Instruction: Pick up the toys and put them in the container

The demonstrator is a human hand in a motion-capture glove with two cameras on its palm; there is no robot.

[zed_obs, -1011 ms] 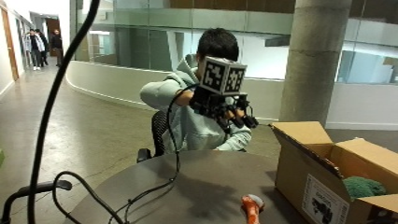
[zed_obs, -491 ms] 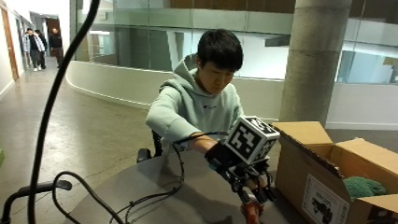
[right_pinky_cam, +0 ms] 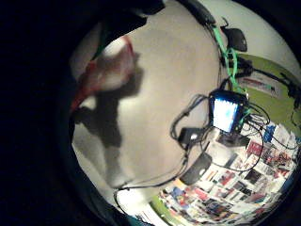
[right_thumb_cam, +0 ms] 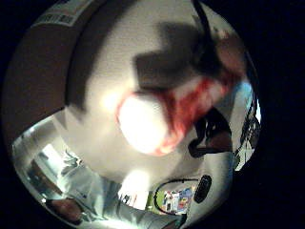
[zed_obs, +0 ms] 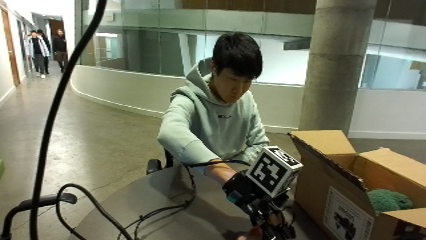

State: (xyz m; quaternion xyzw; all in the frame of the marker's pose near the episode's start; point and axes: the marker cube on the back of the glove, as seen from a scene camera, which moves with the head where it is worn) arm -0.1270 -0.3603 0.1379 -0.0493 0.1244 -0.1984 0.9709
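Observation:
In the outside view my gloved right hand (zed_obs: 266, 217) is low over the grey table (zed_obs: 166, 215), just left of the open cardboard box (zed_obs: 333, 195). A sliver of the orange-red toy (zed_obs: 253, 232) shows under it at the picture's lower edge. Both palm views show this red-and-white toy (right_thumb_cam: 152, 119) (right_pinky_cam: 110, 66) lying on the table close to the palm, inside the hand's shadow. Whether the hand touches it is not visible. A green plush toy (zed_obs: 389, 200) lies inside the box.
Black cables (zed_obs: 153, 212) trail over the table's near left part. A small lit screen (right_pinky_cam: 225, 110) with more cables stands on the table farther from the toy. The box flaps (zed_obs: 319, 142) stand up right beside the hand.
The hand has come down from chest height to the table beside the box, over the red-and-white toy. The person has leaned forward with it.

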